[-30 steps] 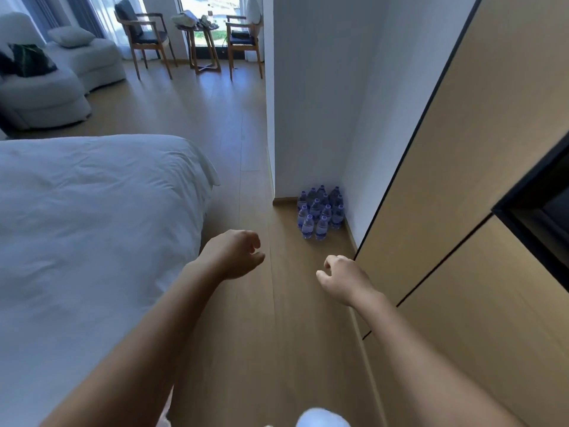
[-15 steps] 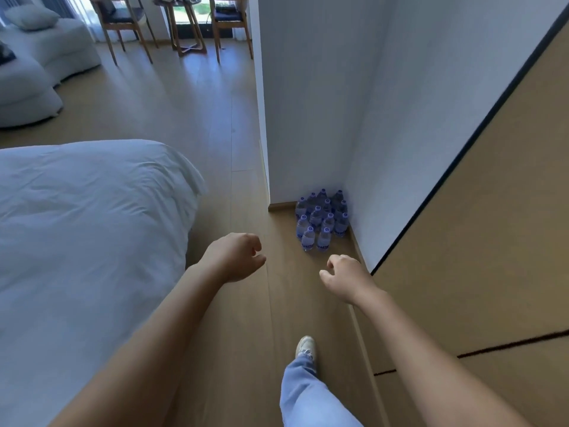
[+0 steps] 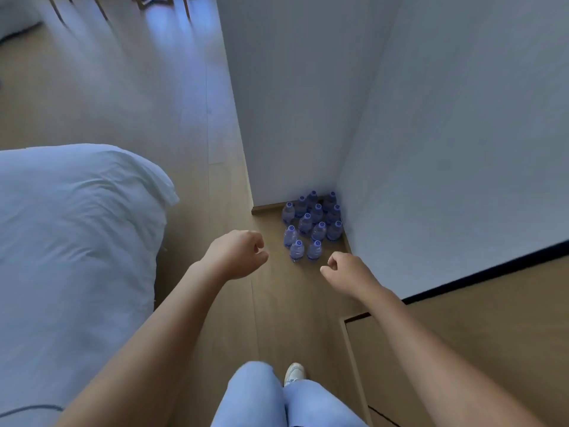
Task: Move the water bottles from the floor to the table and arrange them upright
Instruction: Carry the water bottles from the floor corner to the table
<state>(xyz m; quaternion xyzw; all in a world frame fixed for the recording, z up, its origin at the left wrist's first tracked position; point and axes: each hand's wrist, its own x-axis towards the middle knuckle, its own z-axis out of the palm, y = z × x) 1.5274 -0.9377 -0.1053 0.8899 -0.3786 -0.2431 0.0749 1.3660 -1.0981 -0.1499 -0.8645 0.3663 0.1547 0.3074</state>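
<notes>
A wood-plank floor (image 3: pixel 129 97) is running through the room, blurring toward 11 o'clock where chair legs are only just showing. White walls (image 3: pixel 446 118) are meeting in a corner at about 1 o'clock. A bed (image 3: pixel 70 241) with rumpled white bedding is filling the 9 o'clock side. Wood cabinet panels (image 3: pixel 492 318) with a dark edge are sitting at 4 o'clock. Legs in light blue jeans (image 3: pixel 277 399) and a white shoe (image 3: pixel 295 371) are showing at 6 o'clock.

The left hand (image 3: pixel 237 253) is hanging just left of centre, fingers curled in, holding nothing. The right hand (image 3: pixel 345 268) is hanging just right of centre, also curled together and holding nothing; both are hovering short of the bottles.

The bottles (image 3: pixel 311 224) are standing upright in a tight cluster on the floor, tucked into the wall corner just past the hands at 12 o'clock. They are clear with blue caps carrying a small mark too small to read.
</notes>
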